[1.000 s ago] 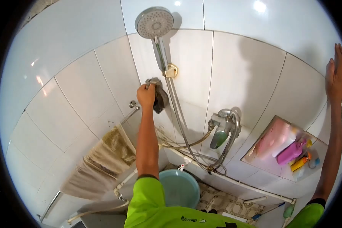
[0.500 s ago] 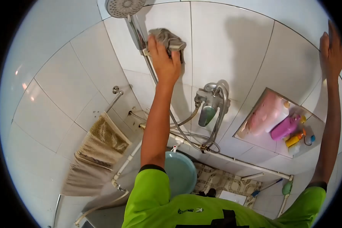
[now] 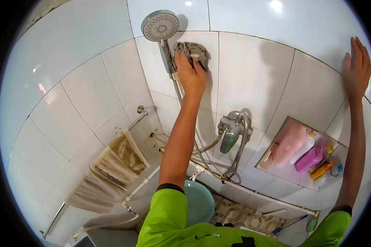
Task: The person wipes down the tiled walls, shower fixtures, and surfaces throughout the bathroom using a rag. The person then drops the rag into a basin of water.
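Note:
A crumpled grey-brown cloth [image 3: 198, 52] is pressed to the white wall tiles by my left hand [image 3: 190, 77], whose fingers are bent round its lower side. Just left of them, the chrome shower head [image 3: 160, 26] sits in its wall holder with its hose hanging down. At the far right, my right hand [image 3: 357, 70] lies against the tiled wall, fingers stretched and holding nothing.
Below are a chrome mixer tap [image 3: 233, 128] with looped hoses and a teal basin [image 3: 199, 203]. Brown towels [image 3: 118, 158] hang on a rail at left. A wall niche at right holds a purple bottle [image 3: 310, 159] and several others. White pipes run low along the wall.
My left hand has carried the cloth from the left of the shower hose to its right, beside the shower handle. The view dipped and rose again. My right hand stays at the wall.

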Tool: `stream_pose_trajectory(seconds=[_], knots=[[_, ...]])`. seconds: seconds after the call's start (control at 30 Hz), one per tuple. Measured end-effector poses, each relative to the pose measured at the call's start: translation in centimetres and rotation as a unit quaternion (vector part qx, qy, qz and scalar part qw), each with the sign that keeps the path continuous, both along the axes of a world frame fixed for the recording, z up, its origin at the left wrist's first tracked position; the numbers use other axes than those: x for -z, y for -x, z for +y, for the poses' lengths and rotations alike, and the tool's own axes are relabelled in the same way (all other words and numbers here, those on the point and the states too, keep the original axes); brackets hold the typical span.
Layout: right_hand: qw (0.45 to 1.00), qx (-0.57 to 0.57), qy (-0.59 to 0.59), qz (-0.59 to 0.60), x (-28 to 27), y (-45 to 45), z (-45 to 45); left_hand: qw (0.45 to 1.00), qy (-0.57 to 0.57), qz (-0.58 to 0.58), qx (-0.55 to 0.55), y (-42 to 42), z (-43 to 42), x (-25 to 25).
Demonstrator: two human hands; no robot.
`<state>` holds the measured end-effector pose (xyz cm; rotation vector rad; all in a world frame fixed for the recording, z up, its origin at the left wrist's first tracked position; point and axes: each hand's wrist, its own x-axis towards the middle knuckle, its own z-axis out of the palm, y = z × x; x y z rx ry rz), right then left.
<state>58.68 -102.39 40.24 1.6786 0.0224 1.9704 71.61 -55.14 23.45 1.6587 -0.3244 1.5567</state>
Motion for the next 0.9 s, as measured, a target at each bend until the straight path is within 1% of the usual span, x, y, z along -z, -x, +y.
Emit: stream_pose_trajectory(seconds=[0.1, 0.17, 0.23, 0.27, 0.33, 0.37, 0.43, 0.47, 0.57, 0.63, 0.67, 0.7, 0.73, 0.77, 0.8, 0.83, 0.87, 0.9], knots=[[1.0, 0.024, -0.012, 0.0, 0.0, -0.2, -0.1, 0.999, 0.014, -0.04, -0.032, -1.8, 0.3, -2.3], [1.0, 0.026, -0.013, 0.002, 0.0, -0.2, -0.3, 0.999, 0.039, -0.029, -0.016, -1.9, 0.0, -3.2], [1.0, 0.019, -0.009, 0.004, -0.1, -0.2, -0.3, 0.996, 0.065, -0.067, -0.001, -2.0, 0.0, -3.7], [1.0, 0.019, -0.008, 0.001, 0.0, -0.1, -0.2, 0.996, 0.066, -0.068, -0.002, -1.8, 0.1, -3.6], [1.0, 0.018, -0.008, -0.001, 0.1, 0.0, -0.1, 0.983, 0.087, -0.038, 0.157, -1.0, 0.6, -3.0], [1.0, 0.011, -0.006, 0.001, 0.1, 0.0, -0.2, 0.983, 0.086, -0.037, 0.157, -0.5, 0.9, -2.2], [1.0, 0.008, -0.006, 0.004, -0.2, 0.0, 0.0, 0.987, -0.008, 0.001, 0.163, 1.0, 1.3, 0.1], [1.0, -0.017, -0.003, -0.005, -0.3, -0.1, 0.3, 0.991, -0.052, -0.007, 0.121, 1.7, 1.3, 1.8], [0.994, -0.098, 0.019, -0.049, 0.5, 0.3, 1.8, 0.986, -0.082, 0.014, 0.141, 3.8, 1.0, 8.3], [0.987, -0.15, 0.02, -0.055, 0.5, 0.2, 2.0, 0.957, 0.025, 0.12, 0.264, 5.2, 0.8, 13.2], [0.987, -0.152, -0.008, 0.051, 0.6, 2.0, 1.4, 0.92, 0.102, 0.238, 0.295, 6.3, 1.3, 14.8], [0.975, -0.156, -0.037, 0.154, 0.6, 3.6, 0.9, 0.864, 0.175, 0.351, 0.316, 7.6, 1.7, 16.3], [0.976, -0.148, -0.041, 0.157, 0.9, 4.5, 1.0, 0.853, 0.231, 0.359, 0.299, 8.4, 1.9, 18.4], [0.947, -0.23, -0.105, 0.196, 1.0, 5.2, 1.4, 0.841, 0.286, 0.364, 0.279, 9.5, 1.8, 20.2], [0.908, -0.311, -0.168, 0.227, 1.1, 5.8, 1.5, 0.831, 0.34, 0.344, 0.275, 11.3, 1.4, 21.7], [0.869, -0.405, -0.197, 0.208, 3.2, 6.5, 1.5, 0.817, 0.391, 0.324, 0.272, 13.3, 1.0, 23.2], [0.82, -0.494, -0.221, 0.188, 6.2, 7.9, 1.8, 0.804, 0.404, 0.326, 0.291, 16.1, 0.3, 24.2], [0.824, -0.464, -0.218, 0.239, 9.0, 11.2, 3.1, 0.788, 0.42, 0.33, 0.307, 19.4, -0.8, 25.0]])
